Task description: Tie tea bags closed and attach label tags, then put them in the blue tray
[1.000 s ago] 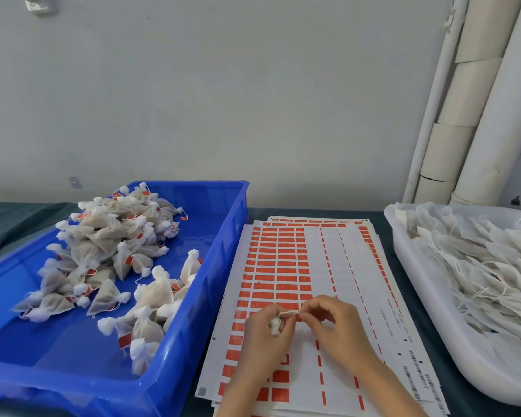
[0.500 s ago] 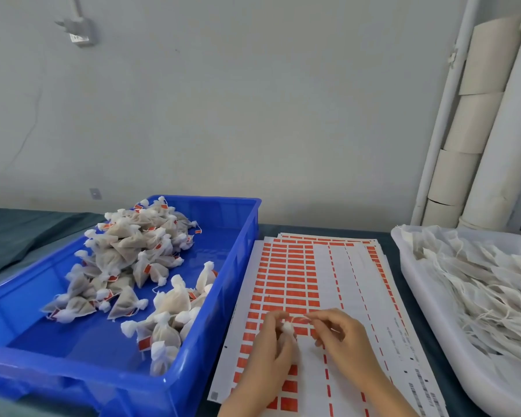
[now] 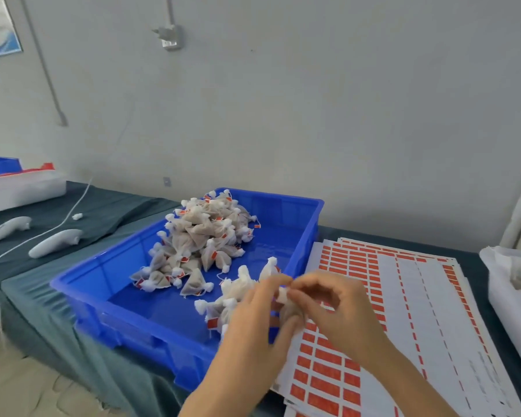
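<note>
Both hands: left hand (image 3: 253, 314) and right hand (image 3: 334, 308) pinch one tea bag (image 3: 283, 296) at its top.
Advice: firm grip; cinch the knot snug before dropping into blue tray (image 3: 109, 284).

The rectangular blue plastic tray (image 3: 301, 224) is sitting on the dark cloth-covered table (image 3: 112, 215), holding a heap of small white mesh tea bags (image 3: 205, 236) toward its far side and a smaller cluster (image 3: 241, 284) by its right wall. The stack of white paper label sheets (image 3: 418, 296) is lying just right of it, the white plastic tub (image 3: 506, 299) is standing right of those, and two white plastic handheld devices (image 3: 54, 242) are lying well to its left.
</note>
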Demonstrator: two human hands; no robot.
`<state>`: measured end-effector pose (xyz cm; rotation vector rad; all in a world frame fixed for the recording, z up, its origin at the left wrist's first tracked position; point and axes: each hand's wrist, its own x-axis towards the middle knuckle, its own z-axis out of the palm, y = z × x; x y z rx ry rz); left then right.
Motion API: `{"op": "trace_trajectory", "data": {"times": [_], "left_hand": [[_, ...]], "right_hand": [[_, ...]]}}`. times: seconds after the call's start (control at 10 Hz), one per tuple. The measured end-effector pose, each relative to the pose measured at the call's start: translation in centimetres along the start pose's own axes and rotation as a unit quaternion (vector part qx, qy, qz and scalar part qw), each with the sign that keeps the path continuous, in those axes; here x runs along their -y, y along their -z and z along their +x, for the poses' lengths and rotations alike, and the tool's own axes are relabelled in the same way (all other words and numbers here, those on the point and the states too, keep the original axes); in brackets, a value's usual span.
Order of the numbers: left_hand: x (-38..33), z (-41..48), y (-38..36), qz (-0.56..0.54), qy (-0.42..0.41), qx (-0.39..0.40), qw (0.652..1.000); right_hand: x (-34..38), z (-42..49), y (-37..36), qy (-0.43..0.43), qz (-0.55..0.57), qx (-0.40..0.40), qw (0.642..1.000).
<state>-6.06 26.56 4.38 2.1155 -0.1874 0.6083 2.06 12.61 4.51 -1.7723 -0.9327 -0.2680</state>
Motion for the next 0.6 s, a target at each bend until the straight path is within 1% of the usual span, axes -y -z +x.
{"op": "trace_trajectory", "data": {"times": [0.1, 0.2, 0.3, 0.4, 0.5, 0.6], "left_hand": [[0.5, 2.3, 2.7, 0.014, 0.008, -0.042, 0.999], [2.3, 5.5, 4.3, 0.051, 0.046, -0.051, 0.996], [4.7, 7.9, 4.6, 0.083, 0.088, -0.017, 0.993], [6.6, 8.4, 4.1, 0.113, 0.124, 0.034, 0.985], [6.5, 8.0, 3.9, 0.188, 0.131, 0.074, 0.971], [4.9, 5.2, 4.4, 0.144, 0.069, -0.046, 0.986]], "right_hand": [[0.3, 3.3, -0.8, 0.021, -0.005, 0.006, 1.000], [-0.3, 6.2, -2.1, 0.014, -0.023, -0.005, 1.000], [-1.6, 7.8, -3.6, -0.011, -0.060, -0.004, 0.998], [-3.0, 8.1, -4.3, -0.044, -0.118, 0.031, 0.992], [-2.8, 6.6, -3.8, -0.084, -0.164, 0.052, 0.981], [-1.0, 3.2, -0.8, -0.088, -0.117, -0.050, 0.988]]}}
